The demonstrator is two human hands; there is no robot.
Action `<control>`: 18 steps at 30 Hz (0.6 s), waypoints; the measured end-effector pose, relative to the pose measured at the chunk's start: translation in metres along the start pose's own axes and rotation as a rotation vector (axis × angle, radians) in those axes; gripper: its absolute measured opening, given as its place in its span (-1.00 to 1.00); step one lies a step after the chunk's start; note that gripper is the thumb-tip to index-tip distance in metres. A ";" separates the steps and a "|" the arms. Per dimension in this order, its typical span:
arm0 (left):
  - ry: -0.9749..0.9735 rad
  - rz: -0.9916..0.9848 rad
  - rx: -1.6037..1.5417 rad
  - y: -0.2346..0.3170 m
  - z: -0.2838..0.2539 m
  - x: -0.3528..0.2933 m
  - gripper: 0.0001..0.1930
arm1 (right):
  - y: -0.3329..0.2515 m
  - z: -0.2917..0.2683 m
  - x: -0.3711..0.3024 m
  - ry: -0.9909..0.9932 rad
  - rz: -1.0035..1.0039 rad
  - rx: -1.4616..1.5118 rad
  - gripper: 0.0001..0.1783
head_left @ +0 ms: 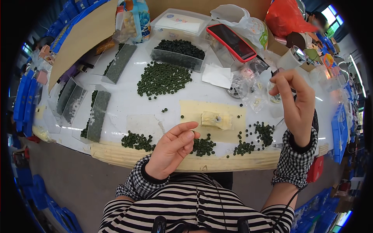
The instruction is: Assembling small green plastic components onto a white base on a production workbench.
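Observation:
My left hand (175, 149) hovers over the table's near edge, thumb and fingertips pinched together; whatever sits between them is too small to make out. Close by its fingertips lies a pile of small dark green round pieces (204, 146). Raised at the right is my right hand (297, 103), its fingers curled in toward the thumb, and any small thing in them cannot be made out. Between the hands, a block wrapped in pale yellow tape (211, 120) with a small metal part (218, 119) on top rests on a yellow sheet (237, 134). Neither hand touches it.
A large heap of green pieces (163, 79) lies before a clear bin (178, 58) of darker ones. Clear trays (99, 116) stand at left. A red-cased phone (232, 42), white tissue (217, 75) and plastic bags (252, 91) sit far right. Wooden edging (186, 159) runs along the front.

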State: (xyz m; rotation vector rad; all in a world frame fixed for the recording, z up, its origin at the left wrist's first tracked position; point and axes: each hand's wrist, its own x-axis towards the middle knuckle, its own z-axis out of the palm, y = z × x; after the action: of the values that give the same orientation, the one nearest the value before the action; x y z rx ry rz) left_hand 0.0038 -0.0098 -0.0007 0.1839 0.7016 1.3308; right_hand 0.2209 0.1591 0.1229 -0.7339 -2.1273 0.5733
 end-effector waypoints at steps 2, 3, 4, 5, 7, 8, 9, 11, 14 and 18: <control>-0.021 -0.015 0.011 -0.001 -0.001 0.001 -0.79 | -0.011 -0.005 -0.017 -0.024 -0.025 -0.083 -0.91; -0.052 -0.018 -0.003 -0.002 -0.003 0.000 -0.81 | -0.016 -0.004 -0.024 -0.045 -0.051 -0.106 -0.93; -0.083 -0.021 -0.018 -0.002 -0.005 0.000 -0.83 | -0.021 0.001 -0.032 -0.048 -0.028 -0.057 -0.97; -0.105 -0.025 -0.027 -0.003 -0.005 0.000 -0.82 | -0.023 0.007 -0.041 -0.080 -0.065 -0.052 -0.99; -0.150 -0.034 -0.050 -0.005 -0.004 0.001 -0.78 | -0.026 0.023 -0.059 -0.164 -0.099 -0.035 -0.90; -0.154 -0.037 -0.023 -0.006 -0.003 0.000 -0.79 | -0.027 0.034 -0.066 -0.187 -0.131 -0.023 -0.82; -0.164 -0.047 0.003 -0.006 0.000 0.001 -0.79 | -0.029 0.045 -0.072 -0.179 -0.134 -0.006 -0.80; -0.166 -0.063 0.065 -0.006 0.005 -0.001 -0.81 | -0.030 0.064 -0.082 -0.165 -0.147 0.037 -0.76; -0.163 -0.075 0.128 -0.008 0.008 -0.002 -0.85 | -0.027 0.080 -0.091 -0.117 -0.128 0.111 -0.73; -0.175 -0.046 0.153 -0.012 0.006 -0.001 -0.86 | -0.024 0.091 -0.098 -0.043 -0.150 0.111 -0.73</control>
State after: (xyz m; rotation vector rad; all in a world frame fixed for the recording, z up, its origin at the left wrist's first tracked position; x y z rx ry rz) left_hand 0.0166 -0.0125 -0.0013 0.4006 0.6551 1.2007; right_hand 0.1910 0.0629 0.0318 -0.4996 -2.1493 0.6252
